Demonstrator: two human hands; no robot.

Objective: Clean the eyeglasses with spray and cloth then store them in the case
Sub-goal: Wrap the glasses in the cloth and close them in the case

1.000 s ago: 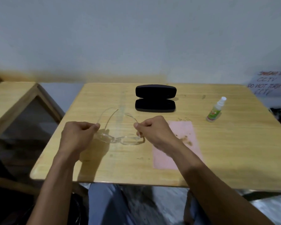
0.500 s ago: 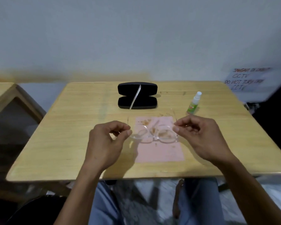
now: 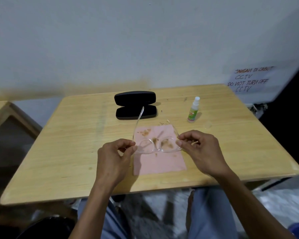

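Clear-framed eyeglasses (image 3: 160,147) with their temples unfolded hang just above a pink cloth (image 3: 160,163) stained with brown specks. My left hand (image 3: 115,156) pinches the frame's left hinge and my right hand (image 3: 199,149) pinches the right hinge. The lenses carry brown smudges. A black glasses case (image 3: 135,105) lies open at the back of the wooden table (image 3: 72,144). A small spray bottle (image 3: 193,110) with a white cap and green label stands upright to the right of the case.
A second wooden table (image 3: 0,111) sits to the left across a gap. A handwritten paper sign (image 3: 248,80) hangs on the wall at the back right. My knees in blue trousers show below the front table edge.
Both hands carried the glasses rightward from the bare wood to above the pink cloth. My view also shifted, so the table's right side now shows.
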